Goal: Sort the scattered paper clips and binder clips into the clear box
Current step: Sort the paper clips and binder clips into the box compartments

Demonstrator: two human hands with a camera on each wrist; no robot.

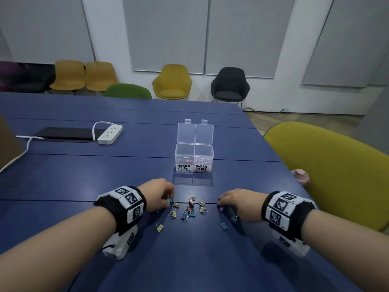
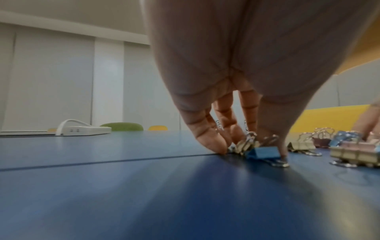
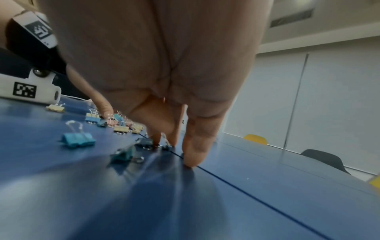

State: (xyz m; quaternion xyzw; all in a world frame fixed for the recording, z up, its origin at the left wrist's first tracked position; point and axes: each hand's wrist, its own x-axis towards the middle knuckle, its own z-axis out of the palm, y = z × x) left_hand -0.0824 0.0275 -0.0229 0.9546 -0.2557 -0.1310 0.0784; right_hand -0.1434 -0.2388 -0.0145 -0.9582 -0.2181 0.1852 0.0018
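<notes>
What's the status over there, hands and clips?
Left hand fingers pinching blue binder clip. Right hand fingertips down on teal binder clip, hold unclear. Clear box open, both sides partly filled. Path clear.

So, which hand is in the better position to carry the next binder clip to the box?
Probably the left hand. Its fingertips already close around a blue binder clip, and the BINDER CLIPS compartment is on the left side of the clear box. The right hand only touches clips.
</notes>
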